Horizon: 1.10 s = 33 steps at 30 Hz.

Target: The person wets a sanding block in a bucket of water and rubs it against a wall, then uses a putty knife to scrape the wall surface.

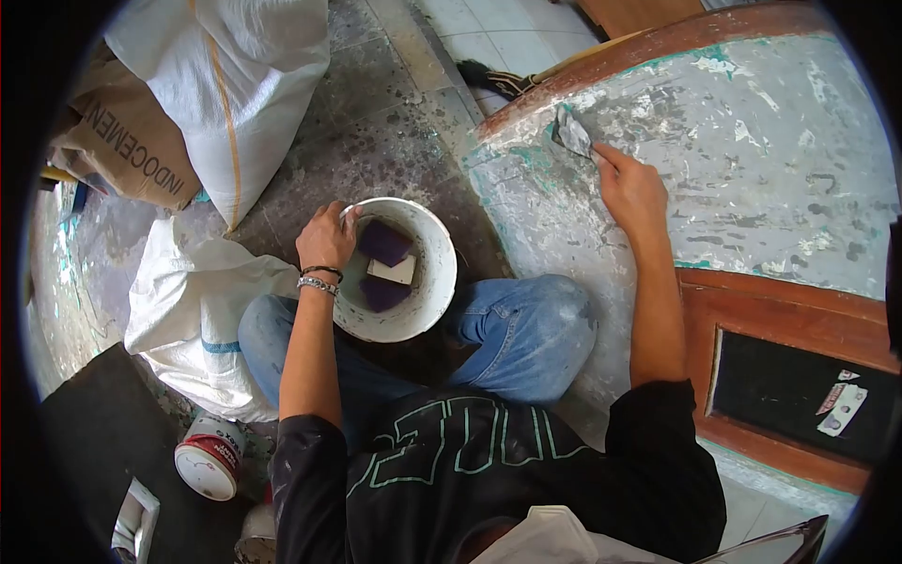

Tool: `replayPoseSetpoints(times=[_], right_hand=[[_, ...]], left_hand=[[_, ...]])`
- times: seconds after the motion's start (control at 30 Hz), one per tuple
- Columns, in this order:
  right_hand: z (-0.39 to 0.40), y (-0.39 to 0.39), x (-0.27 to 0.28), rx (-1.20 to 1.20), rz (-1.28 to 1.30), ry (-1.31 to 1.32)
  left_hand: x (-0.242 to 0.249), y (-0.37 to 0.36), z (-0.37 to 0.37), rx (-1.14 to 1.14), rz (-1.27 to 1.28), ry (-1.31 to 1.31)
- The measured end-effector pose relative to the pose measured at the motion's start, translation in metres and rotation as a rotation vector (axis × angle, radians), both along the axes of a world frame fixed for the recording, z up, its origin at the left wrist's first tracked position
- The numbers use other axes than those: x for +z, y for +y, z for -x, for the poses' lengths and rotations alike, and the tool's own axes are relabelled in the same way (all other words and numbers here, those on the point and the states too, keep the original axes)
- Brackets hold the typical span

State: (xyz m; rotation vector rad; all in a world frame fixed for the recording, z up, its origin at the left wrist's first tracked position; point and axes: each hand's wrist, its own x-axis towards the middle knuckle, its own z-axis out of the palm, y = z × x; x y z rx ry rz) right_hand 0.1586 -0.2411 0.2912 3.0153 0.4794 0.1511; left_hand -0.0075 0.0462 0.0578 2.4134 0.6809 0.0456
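My left hand [327,237] grips the rim of a white bucket [438,273] between my bent knees, its thumb over the edge. Inside the bucket lie two dark purple pieces [384,242] and a cream-coloured block [392,271]. My right hand [631,186] is closed around the handle of a putty knife [571,133], whose grey-smeared blade rests over the scraped grey wall [752,150]. White and grey patches with bits of green paint cover that surface around the blade.
White woven sacks [254,85] and a brown paper sack [141,141] stand at the upper left. A paint can [209,461] lies at the lower left near a dark board [85,423]. A wooden frame with a dark panel [780,376] is on the right.
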Motion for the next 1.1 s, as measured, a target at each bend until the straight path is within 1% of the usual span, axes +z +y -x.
replayPoseSetpoints(times=[0.1,0.2,0.23,0.33,0.37,0.43,0.53,0.6,0.63,0.7,0.77,0.83,0.9,0.93,1.0,1.03,1.1], right_hand=[[0.001,0.004,0.015,-0.025,-0.042,0.021],[-0.008,0.004,0.003,0.029,-0.058,-0.004],[-0.012,0.006,-0.008,0.068,-0.011,-0.013],[-0.016,0.015,-0.003,0.104,0.01,-0.014],[-0.011,0.02,0.01,0.024,0.011,-0.006],[-0.006,0.023,0.022,0.013,0.024,-0.014],[-0.001,0.02,0.015,-0.002,0.067,-0.005],[0.007,0.001,-0.014,0.011,-0.096,-0.03],[0.013,-0.016,-0.035,0.072,-0.289,0.0],[0.032,-0.045,-0.088,-0.109,-0.693,0.211],[0.034,-0.067,-0.136,-0.109,-0.725,0.162],[0.034,-0.062,-0.149,-0.106,-0.762,0.119],[0.037,-0.042,-0.144,-0.218,-1.07,0.231],[0.039,-0.04,-0.149,-0.226,-1.071,0.235],[0.042,-0.036,-0.158,-0.251,-1.177,0.206],[0.044,-0.042,-0.173,-0.232,-1.143,0.149],[0.053,-0.045,-0.191,-0.249,-1.132,0.13]], left_hand=[[-0.003,0.0,-0.001,-0.006,-0.016,-0.004],[-0.005,0.001,-0.001,-0.004,-0.027,-0.023],[-0.006,-0.001,-0.001,0.001,-0.025,-0.037],[-0.004,0.001,0.001,-0.003,-0.006,-0.045],[-0.005,0.001,0.001,0.006,-0.006,-0.04],[-0.005,0.0,-0.002,-0.007,-0.029,-0.026],[-0.003,0.001,-0.001,-0.012,-0.008,-0.029],[-0.005,0.003,-0.001,-0.011,-0.016,-0.031],[-0.006,0.002,-0.001,-0.012,-0.019,-0.031],[-0.007,0.003,-0.002,-0.012,-0.021,-0.043],[-0.008,0.002,0.0,-0.025,-0.023,-0.046],[-0.007,0.003,-0.001,-0.026,-0.029,-0.034],[-0.007,0.004,-0.002,-0.036,-0.033,-0.025],[-0.008,0.003,-0.002,-0.036,-0.037,-0.018],[-0.012,0.002,-0.001,-0.032,-0.045,-0.039],[-0.013,0.002,-0.002,-0.023,-0.052,-0.068],[-0.01,0.003,-0.002,-0.028,-0.055,-0.064]])
